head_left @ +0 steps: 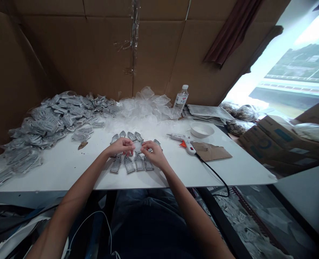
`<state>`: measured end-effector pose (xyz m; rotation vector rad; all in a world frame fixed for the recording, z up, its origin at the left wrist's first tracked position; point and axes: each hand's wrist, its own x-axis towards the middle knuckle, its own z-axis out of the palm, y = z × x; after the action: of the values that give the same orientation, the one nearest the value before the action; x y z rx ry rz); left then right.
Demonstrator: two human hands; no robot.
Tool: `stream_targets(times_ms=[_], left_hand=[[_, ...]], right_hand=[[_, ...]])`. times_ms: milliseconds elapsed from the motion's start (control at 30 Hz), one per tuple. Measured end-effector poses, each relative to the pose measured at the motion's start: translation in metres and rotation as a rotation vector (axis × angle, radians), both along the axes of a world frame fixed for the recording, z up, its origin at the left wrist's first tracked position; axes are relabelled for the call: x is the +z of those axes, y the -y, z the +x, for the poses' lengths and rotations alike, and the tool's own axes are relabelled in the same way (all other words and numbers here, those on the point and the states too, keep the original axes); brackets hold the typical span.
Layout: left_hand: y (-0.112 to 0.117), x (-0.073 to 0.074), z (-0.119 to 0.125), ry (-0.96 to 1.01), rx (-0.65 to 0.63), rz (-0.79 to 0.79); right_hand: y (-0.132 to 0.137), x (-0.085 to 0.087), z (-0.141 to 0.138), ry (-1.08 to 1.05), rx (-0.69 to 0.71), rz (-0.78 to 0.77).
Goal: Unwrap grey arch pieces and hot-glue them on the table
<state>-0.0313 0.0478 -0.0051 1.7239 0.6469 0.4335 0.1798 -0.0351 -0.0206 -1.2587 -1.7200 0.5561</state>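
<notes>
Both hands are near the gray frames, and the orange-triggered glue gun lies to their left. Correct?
No: in the head view, the glue gun lies right of the left hand and the right hand, which are near the gray frames.

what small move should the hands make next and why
Probably lower the translucent piece toward a grey frame in the near row. The left hand and right hand seem to pinch it between them, close to the frames, while the glue gun lies unheld off to the right, so placing the piece seems the likelier first step.
</notes>
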Motion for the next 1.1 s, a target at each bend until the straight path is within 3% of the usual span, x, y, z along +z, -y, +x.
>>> stream_targets(times_ms=[433,733,1100], left_hand=[[0.000,0.000,0.000,0.008,0.007,0.000],[-0.001,0.000,0.000,0.004,0.004,-0.008],[-0.001,0.000,-0.001,0.015,0.018,-0.002]], right_hand=[[0.008,0.004,0.004,-0.015,-0.095,0.034],[-0.001,-0.001,0.003,-0.030,-0.014,0.016],[0.010,0.011,0.021,-0.001,-0.085,0.105]])
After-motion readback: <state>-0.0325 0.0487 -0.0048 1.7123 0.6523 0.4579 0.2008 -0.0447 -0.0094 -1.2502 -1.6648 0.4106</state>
